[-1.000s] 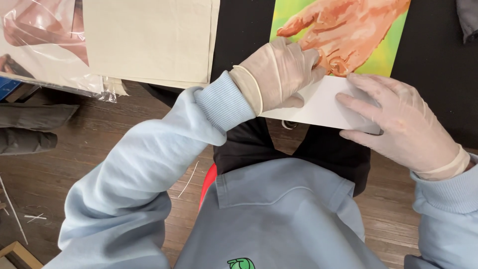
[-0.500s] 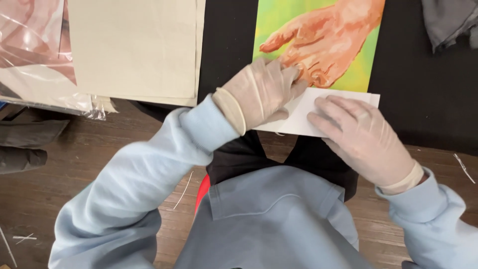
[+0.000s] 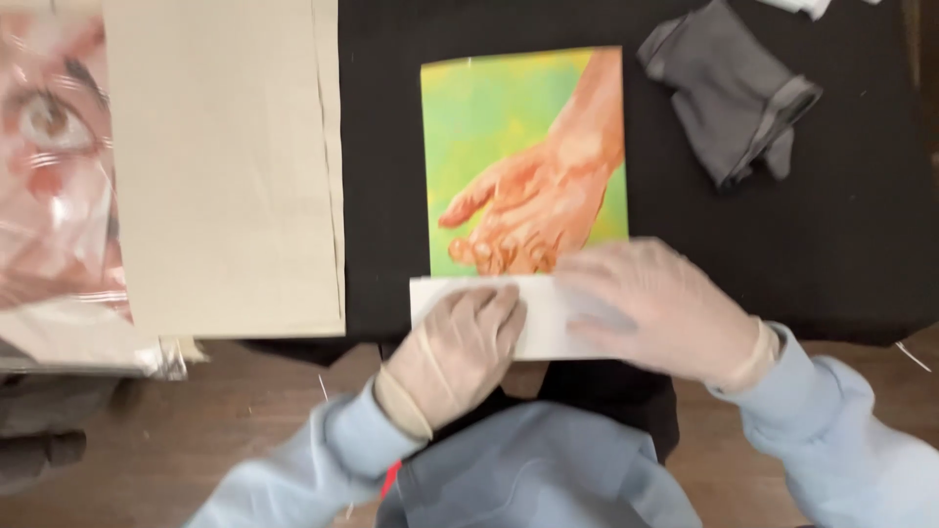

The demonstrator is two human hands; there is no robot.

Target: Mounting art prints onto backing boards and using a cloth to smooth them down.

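- My left hand (image 3: pixel 460 352), gloved, lies flat with fingers spread on the white sheet (image 3: pixel 533 315); it presses down and grips nothing.
- My right hand (image 3: pixel 660 308), gloved too, rests flat on the sheet's right part, fingers loose and blurred; it also clasps nothing.
- The sheet lies at the near edge of the black surface (image 3: pixel 841 244), covering the bottom strip of the painting (image 3: pixel 523 156).
- The painting, a hand on a green ground, lies flat just beyond my fingers; its upper part shows in full.
- My two hands hide most of the sheet, so I see only its left end and a band between them.
- Left of the painting, a beige board (image 3: pixel 225 166) lies near it, with a strip of black surface between the two.
- Further left, a picture (image 3: pixel 54 166) with an eye sits under clear wrap, partly under the board.
- At the far right, a grey cloth (image 3: pixel 729 88) lies crumpled, well apart from my hands.
- Wooden floor (image 3: pixel 196 420) shows below the surface's edge.
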